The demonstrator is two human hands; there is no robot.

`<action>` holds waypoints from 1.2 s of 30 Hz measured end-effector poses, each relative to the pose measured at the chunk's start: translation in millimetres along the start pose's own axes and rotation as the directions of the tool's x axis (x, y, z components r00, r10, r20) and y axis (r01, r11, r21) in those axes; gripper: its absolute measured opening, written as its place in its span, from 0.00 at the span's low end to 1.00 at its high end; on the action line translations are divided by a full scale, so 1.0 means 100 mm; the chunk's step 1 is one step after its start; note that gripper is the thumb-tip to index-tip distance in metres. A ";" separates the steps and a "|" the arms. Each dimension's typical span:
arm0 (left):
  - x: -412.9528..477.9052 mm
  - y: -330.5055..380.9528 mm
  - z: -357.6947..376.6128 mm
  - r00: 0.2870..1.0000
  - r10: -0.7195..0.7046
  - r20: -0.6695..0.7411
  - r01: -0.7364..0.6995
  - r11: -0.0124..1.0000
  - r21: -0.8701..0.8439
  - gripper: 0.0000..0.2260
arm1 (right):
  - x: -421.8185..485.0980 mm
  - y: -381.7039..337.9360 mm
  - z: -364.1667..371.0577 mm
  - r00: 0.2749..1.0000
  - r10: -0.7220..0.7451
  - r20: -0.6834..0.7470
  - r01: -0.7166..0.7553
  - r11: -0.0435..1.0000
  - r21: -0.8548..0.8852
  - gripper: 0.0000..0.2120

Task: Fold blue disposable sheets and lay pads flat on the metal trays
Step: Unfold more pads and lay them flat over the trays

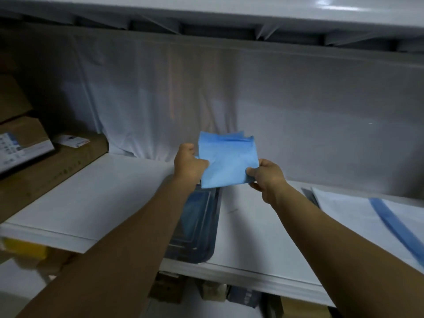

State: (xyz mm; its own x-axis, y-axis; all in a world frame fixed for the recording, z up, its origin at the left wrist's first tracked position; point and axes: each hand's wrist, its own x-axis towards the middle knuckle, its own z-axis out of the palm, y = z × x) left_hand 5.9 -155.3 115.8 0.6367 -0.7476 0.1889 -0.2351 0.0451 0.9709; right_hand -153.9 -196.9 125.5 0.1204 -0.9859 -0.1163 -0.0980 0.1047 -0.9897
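You are mid-fold, I judge: the blue sheet [227, 160] hangs at frame centre above the tray [197, 226]. Your left hand [189, 162] pinches its left edge, your right hand [266, 177] its lower right corner. Next, lower it flat onto the tray.

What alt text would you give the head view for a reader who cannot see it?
The left hand and right hand pinch a folded blue sheet by its lower sides, held over a metal tray on a white shelf. Cardboard boxes stand at left.
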 end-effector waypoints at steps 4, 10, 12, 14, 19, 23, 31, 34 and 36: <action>-0.24 0.12 -0.09 0.983 -0.118 0.137 0.136 0.983 -0.127 0.14 | -0.26 -0.09 -0.20 0.985 -0.146 -0.088 0.138 0.987 -0.088 0.13; -0.61 0.34 -0.17 0.970 -0.132 0.203 0.156 0.982 -0.104 0.06 | -0.61 -0.22 -0.43 0.974 -0.208 -0.095 0.204 0.978 -0.049 0.10; -0.73 0.44 -0.19 0.970 -0.117 0.213 0.145 0.982 -0.121 0.04 | -0.72 -0.23 -0.51 0.972 -0.219 -0.083 0.216 0.976 -0.038 0.09; -0.79 0.49 -0.19 0.968 -0.089 0.235 0.128 0.979 -0.157 0.02 | -0.80 -0.22 -0.58 0.972 -0.224 -0.072 0.224 0.974 -0.008 0.06; -0.93 0.65 -0.25 0.953 -0.083 0.292 0.159 0.956 -0.245 0.04 | -0.95 -0.29 -0.74 0.969 -0.234 -0.085 0.239 0.970 0.051 0.07; -1.04 0.92 -0.27 0.946 0.004 0.325 0.102 0.946 -0.306 0.10 | -1.05 -0.50 -0.88 0.935 -0.300 -0.189 0.316 0.947 0.058 0.09; -1.19 1.11 -0.12 0.917 0.050 0.397 0.093 0.938 -0.334 0.12 | -1.11 -0.55 -1.05 0.950 -0.284 -0.131 0.276 0.958 -0.076 0.15; -1.25 1.08 -0.12 0.897 0.040 0.441 0.098 0.953 -0.287 0.12 | -1.15 -0.52 -1.11 0.974 -0.222 0.042 0.222 0.975 -0.005 0.10; -1.24 1.04 -0.16 0.891 0.018 0.453 0.107 0.962 -0.250 0.10 | -1.21 -0.52 -1.17 0.967 -0.180 0.178 0.172 0.983 0.056 0.07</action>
State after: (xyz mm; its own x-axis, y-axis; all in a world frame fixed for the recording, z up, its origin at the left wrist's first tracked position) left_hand -85.8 -47.4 195.4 0.2301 -0.9658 0.1195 0.0259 0.1289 0.9913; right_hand -279.1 -98.3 200.6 0.3103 -0.9493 0.0503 -0.0200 -0.0594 -0.9980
